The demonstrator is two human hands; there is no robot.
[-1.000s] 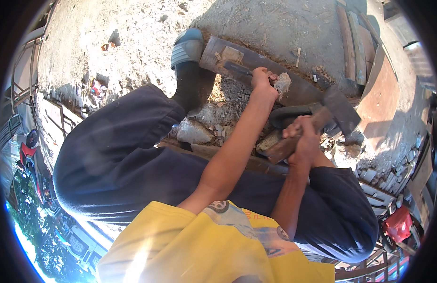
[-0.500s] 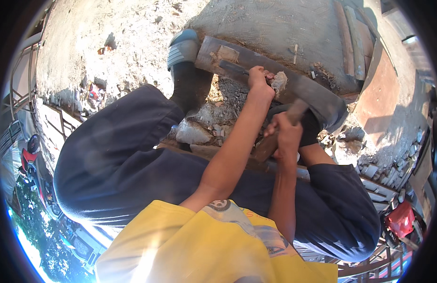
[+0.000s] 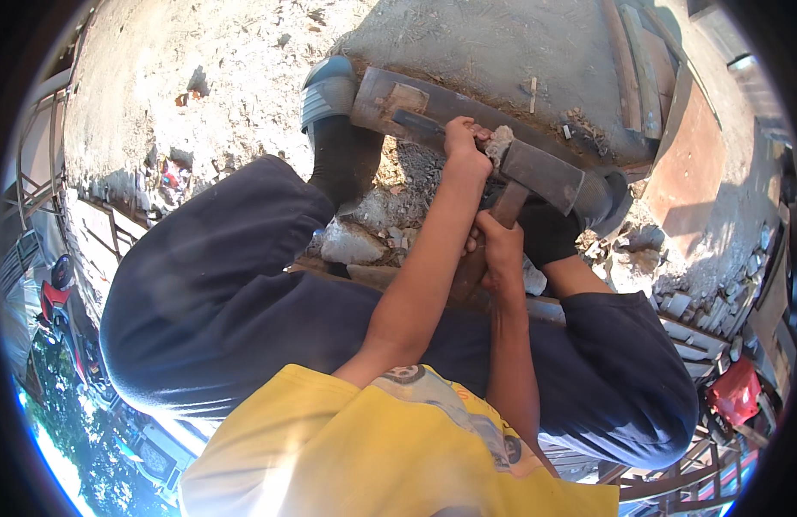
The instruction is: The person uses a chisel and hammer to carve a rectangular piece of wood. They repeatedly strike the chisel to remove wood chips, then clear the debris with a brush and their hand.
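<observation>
My right hand (image 3: 502,252) is wrapped round the brown handle (image 3: 509,205) of a sledgehammer. Its dark, blocky head (image 3: 543,175) lies over a long dark beam (image 3: 378,96), which stretches across in front of me between my feet. Closed fingers of my left hand (image 3: 467,143) grip a dark bar (image 3: 415,123) that juts out leftward above the beam. At the right side of this hand is a rough pale lump (image 3: 499,145), right beside the hammer head. Whether the lump is part of the bar, I cannot tell.
My feet, in grey-blue slippers (image 3: 328,93), are at either end of the beam. Broken stone (image 3: 351,242) and rubble lie between my legs. Boards (image 3: 639,73) and a brown sheet (image 3: 687,168) lie at the far right; a red bag (image 3: 734,392) is at the lower right.
The hammer has swung left and its blurred head is now sharp beside the pale lump. My right hand moved left with it; my left hand shifted slightly left and away from me.
</observation>
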